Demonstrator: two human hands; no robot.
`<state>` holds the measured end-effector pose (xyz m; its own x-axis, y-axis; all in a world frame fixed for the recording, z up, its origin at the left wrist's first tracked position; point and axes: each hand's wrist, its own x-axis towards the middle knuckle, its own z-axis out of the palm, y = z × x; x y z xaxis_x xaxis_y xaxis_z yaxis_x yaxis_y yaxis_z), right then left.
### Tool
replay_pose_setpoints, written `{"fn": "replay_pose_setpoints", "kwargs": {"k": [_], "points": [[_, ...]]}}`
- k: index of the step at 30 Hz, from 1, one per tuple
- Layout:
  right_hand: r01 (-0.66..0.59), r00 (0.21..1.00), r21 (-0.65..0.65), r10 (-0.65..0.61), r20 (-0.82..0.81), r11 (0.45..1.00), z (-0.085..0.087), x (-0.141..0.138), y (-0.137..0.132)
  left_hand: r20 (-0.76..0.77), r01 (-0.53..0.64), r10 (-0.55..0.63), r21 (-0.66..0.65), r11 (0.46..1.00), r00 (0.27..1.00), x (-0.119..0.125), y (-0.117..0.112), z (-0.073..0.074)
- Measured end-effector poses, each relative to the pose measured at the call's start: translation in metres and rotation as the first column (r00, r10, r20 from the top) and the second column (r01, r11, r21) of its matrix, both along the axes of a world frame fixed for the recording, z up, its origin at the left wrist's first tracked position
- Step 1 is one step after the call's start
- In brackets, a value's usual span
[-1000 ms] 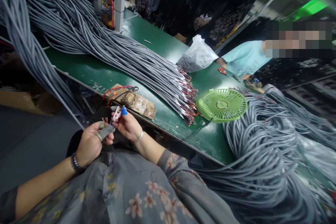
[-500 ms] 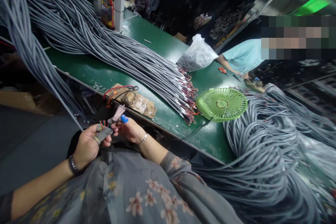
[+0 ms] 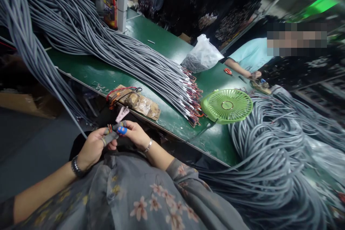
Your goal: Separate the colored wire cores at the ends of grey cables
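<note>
My left hand [image 3: 93, 147] is closed on the end of a grey cable [image 3: 77, 124], which runs down from the hanging bundle at the left. Thin coloured wires [image 3: 110, 128] stick up between its fingers, and grey covers wrap the fingertips. My right hand [image 3: 134, 136] is pinched against the wire ends beside the left fingers. A blue cover [image 3: 122, 130] sits on its thumb and a grey one on its index finger. The exact grip on the wires is hidden by the fingers. Just beyond the right fingertips is a pale pink clip-like piece [image 3: 122, 114]; whether it is held cannot be told.
A thick grey cable bundle [image 3: 121, 50] lies across the green table [image 3: 88, 75]. A taped wooden block [image 3: 142, 106] sits at the near edge. A green fan [image 3: 228, 106], a plastic bag [image 3: 202, 55] and coiled cables [image 3: 269, 143] are rightward. Another person [image 3: 249, 55] works across the table.
My right hand has drawn its blue-covered thumb down and inward, closer to the left fingers. Less of the coloured wires shows. The other person has shifted slightly.
</note>
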<state>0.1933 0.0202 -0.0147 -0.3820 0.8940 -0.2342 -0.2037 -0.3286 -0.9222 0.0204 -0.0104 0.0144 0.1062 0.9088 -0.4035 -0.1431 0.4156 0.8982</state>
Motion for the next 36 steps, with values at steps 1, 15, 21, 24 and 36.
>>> {"fn": "replay_pose_setpoints", "kwargs": {"k": [1, 15, 21, 24, 36], "points": [[-0.004, 1.000, -0.032, 0.004, -0.018, 0.999, -0.001, 0.000, -0.001, 0.016, -0.041, 0.041, 0.006, 0.999, 0.999, 0.000, 0.000, 0.000], [0.084, 0.995, -0.091, -0.088, -0.040, 0.992, 0.001, -0.017, -0.003, -0.106, 0.085, -0.069, 0.155, 0.984, 0.992, -0.010, 0.000, -0.009], [0.149, 0.987, -0.117, -0.155, -0.039, 0.982, -0.002, -0.017, -0.004, 0.089, -0.177, 0.171, 0.064, 0.982, 0.981, 0.000, -0.002, -0.004], [0.168, 0.979, -0.156, -0.183, -0.086, 0.973, -0.004, -0.011, -0.002, 0.128, -0.213, 0.207, 0.039, 0.976, 0.970, 0.001, -0.002, 0.003], [0.226, 0.972, -0.015, -0.227, -0.054, 0.974, -0.006, -0.012, 0.024, 0.231, -0.082, 0.083, -0.014, 0.997, 0.969, 0.004, 0.007, 0.019]]}}
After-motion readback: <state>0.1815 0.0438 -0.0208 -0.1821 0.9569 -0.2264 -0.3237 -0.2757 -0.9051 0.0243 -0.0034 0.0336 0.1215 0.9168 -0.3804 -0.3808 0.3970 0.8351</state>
